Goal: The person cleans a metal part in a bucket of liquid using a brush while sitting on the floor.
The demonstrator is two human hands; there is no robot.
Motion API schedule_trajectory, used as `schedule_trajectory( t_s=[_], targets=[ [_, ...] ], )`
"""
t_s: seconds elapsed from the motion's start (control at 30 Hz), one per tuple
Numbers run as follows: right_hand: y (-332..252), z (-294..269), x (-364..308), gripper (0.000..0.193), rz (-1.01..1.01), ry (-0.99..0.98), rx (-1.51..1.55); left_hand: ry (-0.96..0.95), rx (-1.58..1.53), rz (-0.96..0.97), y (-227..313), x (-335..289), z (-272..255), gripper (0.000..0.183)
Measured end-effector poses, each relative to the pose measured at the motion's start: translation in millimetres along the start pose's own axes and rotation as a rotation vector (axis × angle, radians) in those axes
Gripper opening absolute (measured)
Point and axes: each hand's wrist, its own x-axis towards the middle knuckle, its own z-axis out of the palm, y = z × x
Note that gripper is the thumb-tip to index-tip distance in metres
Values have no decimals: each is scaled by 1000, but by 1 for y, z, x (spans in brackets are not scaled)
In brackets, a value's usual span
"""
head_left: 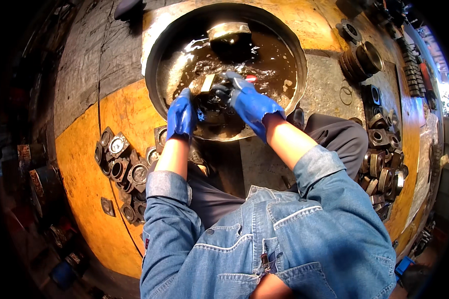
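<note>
A wide round metal basin (151,82) of dark, rippling liquid stands in front of me. Both my hands wear blue gloves and work over the liquid. My left hand (181,113) is closed at the near left, against a wet metal part (197,85) whose outline is lost in glare and splashes. Beside that part a pale yellowish strip (208,83) catches the light. The fingers of my right hand (252,102) are curled in, dark with wet; what they grip is hidden. A small red piece (251,78) shows just beyond that hand. Farther back, a curved metal ring-shaped part (229,31) rises out of the liquid.
Several greasy square metal parts with round holes (127,169) lie heaped on the yellow floor at left. More metal parts (384,164) are piled at right. A ribbed cylinder (362,61), a gear-like part (350,31) and thin rings (345,95) lie right of the basin.
</note>
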Motion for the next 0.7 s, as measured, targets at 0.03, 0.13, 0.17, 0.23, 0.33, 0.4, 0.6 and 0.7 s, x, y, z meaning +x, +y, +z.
schedule_trajectory(
  t_s=[0.03,0.13,0.17,0.23,0.33,0.4,0.6,0.7],
  targets=[
    [10,-1,5,35,35,19,73,-37,3,45,0,1,2,47],
    [23,10,-5,31,207,86,143,-102,-25,126,-14,5,-1,42],
    [19,24,-16,31,295,87,103,-97,-59,122,-23,6,-6,42],
    [8,16,-38,34,107,-24,-371,-21,-189,120,-16,0,-1,52],
    [-7,15,-51,22,31,-134,-759,-8,-113,77,-27,9,-6,52],
    [5,-9,-23,17,194,-121,-985,-50,-138,22,-19,10,2,50],
    [1,-34,6,17,-28,101,-1005,-52,164,353,-30,15,4,47],
    [-21,-34,25,25,-103,98,-718,-22,261,402,-19,3,-4,47]
  ],
)
